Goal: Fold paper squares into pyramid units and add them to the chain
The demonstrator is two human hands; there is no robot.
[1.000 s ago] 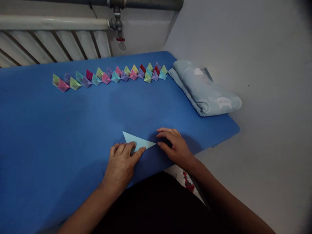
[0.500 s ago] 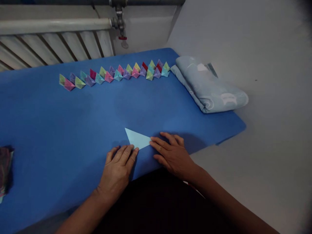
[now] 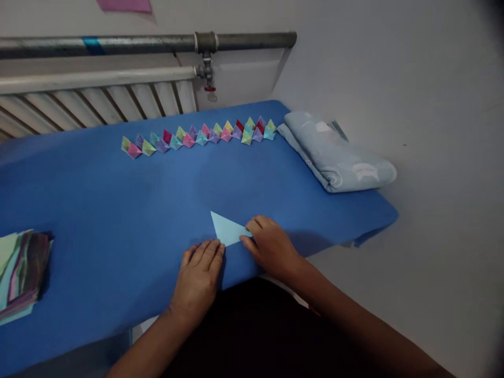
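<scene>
A light blue piece of paper point(image 3: 227, 229), folded into a triangle, lies on the blue bed surface close to its front edge. My left hand point(image 3: 200, 270) rests flat, fingers stretched out, with its fingertips on the near left corner of the paper. At the right corner, my right hand point(image 3: 271, 244) has its fingers curled and pinches the paper between thumb and fingers. That right tip is partly hidden by the fingers.
Several small folded paper shapes point(image 3: 189, 139) in many colours stand in rows at the back. A folded grey-blue blanket point(image 3: 338, 155) lies at the right by the wall. A stack of coloured paper point(image 3: 23, 278) sits at the left. Behind are a radiator point(image 3: 118, 102) and pipe point(image 3: 149, 44).
My right hand has gone from fingers laid out at the paper's right corner to a curled pinch on it. The left hand stays at its corner. The view has tilted up and left.
</scene>
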